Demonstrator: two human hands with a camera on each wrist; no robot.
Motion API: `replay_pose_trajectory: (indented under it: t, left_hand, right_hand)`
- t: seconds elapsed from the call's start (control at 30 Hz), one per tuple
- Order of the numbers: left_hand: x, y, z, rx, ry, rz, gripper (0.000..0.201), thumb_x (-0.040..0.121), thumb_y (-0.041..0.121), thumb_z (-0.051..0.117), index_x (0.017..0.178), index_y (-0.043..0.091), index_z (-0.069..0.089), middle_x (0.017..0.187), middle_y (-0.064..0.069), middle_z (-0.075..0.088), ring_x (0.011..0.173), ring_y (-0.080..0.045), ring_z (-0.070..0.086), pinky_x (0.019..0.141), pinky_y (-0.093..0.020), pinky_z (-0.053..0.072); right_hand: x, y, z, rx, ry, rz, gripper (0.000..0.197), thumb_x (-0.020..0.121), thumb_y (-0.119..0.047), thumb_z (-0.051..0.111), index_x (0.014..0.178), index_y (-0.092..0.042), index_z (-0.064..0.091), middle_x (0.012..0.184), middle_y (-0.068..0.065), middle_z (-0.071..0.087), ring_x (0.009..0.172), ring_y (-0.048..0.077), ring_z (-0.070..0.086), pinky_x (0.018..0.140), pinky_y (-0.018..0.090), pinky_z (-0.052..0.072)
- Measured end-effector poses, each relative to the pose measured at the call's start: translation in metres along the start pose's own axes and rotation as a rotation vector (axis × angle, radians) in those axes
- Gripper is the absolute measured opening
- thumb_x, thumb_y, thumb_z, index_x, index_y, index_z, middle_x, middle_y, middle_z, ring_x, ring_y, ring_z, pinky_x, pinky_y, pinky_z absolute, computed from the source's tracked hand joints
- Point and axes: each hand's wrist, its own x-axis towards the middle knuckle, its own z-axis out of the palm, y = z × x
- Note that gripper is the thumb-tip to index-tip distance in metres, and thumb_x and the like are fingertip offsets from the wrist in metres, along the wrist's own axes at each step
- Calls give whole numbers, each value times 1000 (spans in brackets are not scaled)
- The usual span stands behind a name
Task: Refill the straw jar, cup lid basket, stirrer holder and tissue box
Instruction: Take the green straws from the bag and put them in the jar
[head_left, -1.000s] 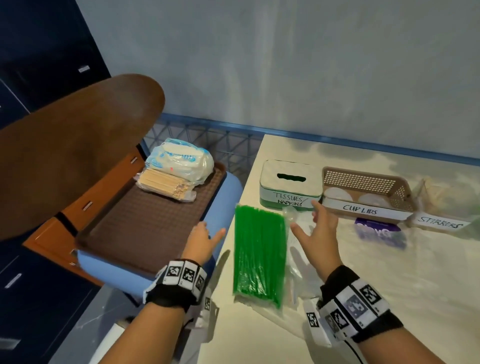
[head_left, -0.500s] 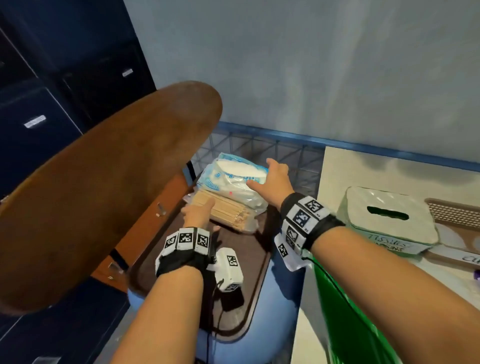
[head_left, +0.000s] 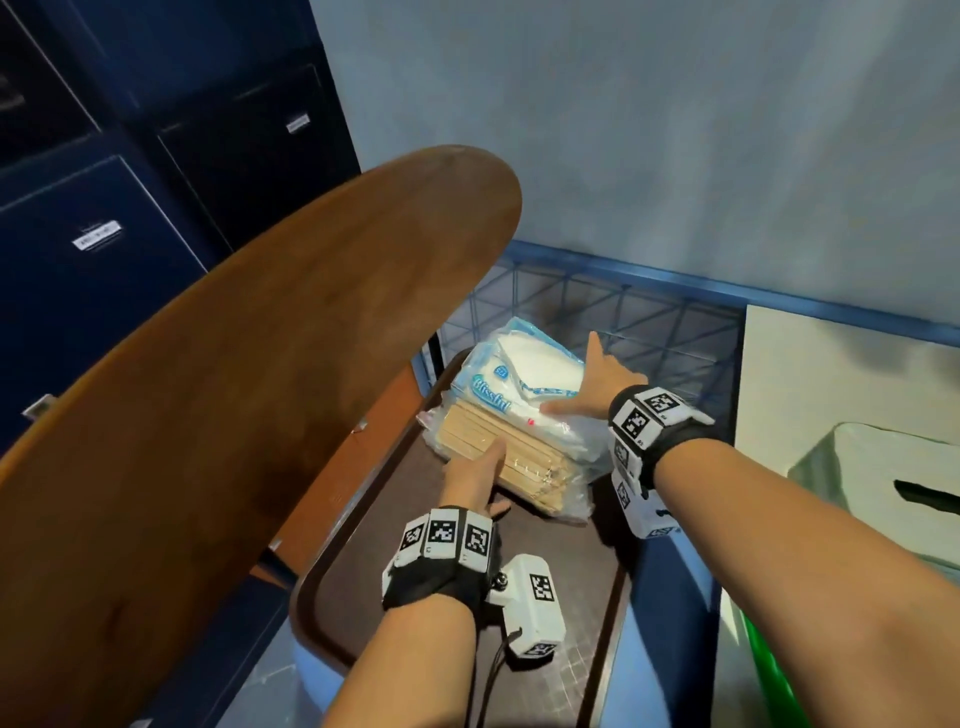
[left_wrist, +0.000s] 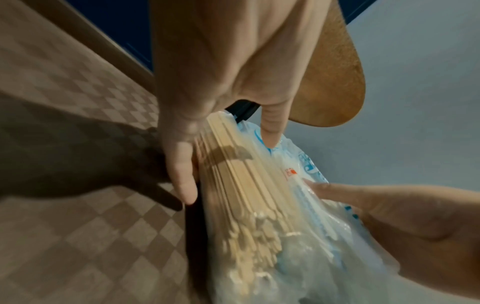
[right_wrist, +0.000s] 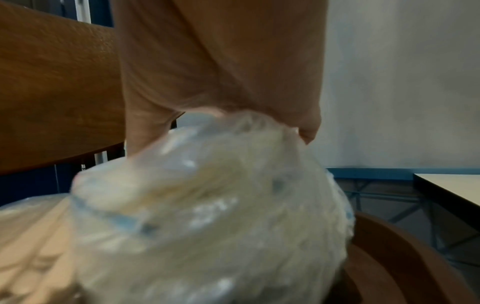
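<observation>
Hands on the refill packs, brown tray

Left hand (head_left: 470, 480): fingers straight, laid on the clear plastic bag of flat wooden stirrers (head_left: 511, 460), thumb along the bag's near edge. Left wrist view confirms it: thumb (left_wrist: 179, 164) down one side of the sticks, a fingertip on the pack above. Not curled round the bag.

Right hand (head_left: 597, 387): fingers spread and straight, palm over the right end of the white tissue pack in clear-and-blue printed wrap (head_left: 511, 379), thumb lying low along its front. Right wrist view is blurred; it shows the palm pressed on crinkled plastic (right_wrist: 221, 205) and no more. Cannot tell whether any finger hooks under the far side.

Layout:
- Tissue pack lies on top of the back part of the stirrer bag; both sit at the far end of the dark brown rectangular tray (head_left: 561, 571).
- Tray rests on a light blue seat (head_left: 670, 597), with a brown curved wooden chair back (head_left: 234, 441) to its left.
- Cream tabletop (head_left: 841, 384) to the right, with the white-topped slotted tissue box (head_left: 893, 467) on it, well apart from the tissue pack.
- Bundle of bright green straws (head_left: 766, 670) shows at the bottom right edge, mostly hidden by the right forearm.
- Dark blue cabinets (head_left: 104, 234) behind the chair.
</observation>
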Motion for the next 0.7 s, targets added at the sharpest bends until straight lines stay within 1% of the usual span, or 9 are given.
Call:
replay_pose_trajectory:
  t: [0.07, 0.13, 0.2, 0.23, 0.3, 0.33, 0.43, 0.57, 0.7]
  left_hand:
    - [-2, -1, 0, -37, -20, -5, 44, 84, 26, 68, 123, 12, 52, 115, -7, 61, 110, -27, 56, 86, -42, 51]
    - [-4, 0, 0, -61, -2, 7, 46, 80, 23, 72, 119, 6, 54, 108, -12, 65, 102, -30, 62, 91, -44, 51]
    - [-7, 0, 0, -58, -9, 5, 50, 78, 23, 75, 118, 1, 54, 109, -16, 66, 98, -31, 65, 89, -43, 52]
    - [-8, -1, -1, -48, -16, 2, 51, 77, 24, 75, 117, 0, 54, 110, -18, 66, 98, -32, 65, 90, -43, 52]
    - [-13, -5, -2, -42, -11, 5, 52, 77, 24, 75, 116, -3, 53, 110, -18, 66, 99, -33, 65, 91, -45, 52]
    - [-16, -7, -3, -44, -8, 13, 55, 76, 24, 74, 118, -3, 53, 109, -18, 66, 98, -33, 65, 92, -46, 52]
    - [-28, -13, -8, -33, -5, 50, 50, 80, 23, 70, 121, 1, 51, 110, -20, 66, 97, -33, 65, 90, -45, 52]
    - [-55, -19, -17, -31, -28, 81, 42, 82, 23, 66, 117, 2, 55, 102, -21, 68, 94, -34, 66, 89, -50, 52]
    - [-93, -20, -21, -45, -91, 129, 32, 85, 22, 63, 113, 9, 56, 98, -18, 69, 90, -33, 67, 81, -45, 54]
  right_hand:
    - [-1, 2, 3, -23, -26, 16, 129, 64, -66, 70, 148, -13, -12, 148, 14, 35, 132, 30, 41, 108, 48, 34]
    - [-4, 6, 7, -22, -65, 43, 127, 62, -67, 70, 149, -10, -2, 145, 14, 38, 129, 30, 44, 105, 45, 38]
    - [-8, 10, 10, -16, -99, 56, 113, 59, -67, 72, 144, -10, 25, 134, 11, 50, 118, 28, 53, 99, 40, 45]
    - [-9, 12, 13, -9, -109, 42, 99, 59, -67, 72, 135, -12, 41, 123, 8, 58, 109, 25, 58, 95, 37, 49]
    - [-16, 14, 19, 13, -151, 25, 79, 63, -64, 70, 121, -13, 54, 112, 4, 64, 99, 22, 61, 91, 35, 50]
    - [-20, 15, 23, 32, -169, 28, 79, 64, -64, 69, 122, -13, 53, 114, 4, 64, 102, 22, 60, 93, 35, 49]
    - [-34, 18, 36, 142, -192, 45, 95, 60, -65, 69, 134, -11, 43, 129, 8, 55, 114, 25, 55, 97, 35, 47]
    - [-65, 21, 40, 282, -151, 52, 82, 76, -44, 70, 135, -1, 34, 131, 11, 50, 115, 26, 53, 84, 27, 44]
    - [-108, 32, 32, 392, -83, 6, 78, 79, -42, 69, 135, -1, 31, 131, 12, 50, 116, 25, 52, 79, 26, 41]
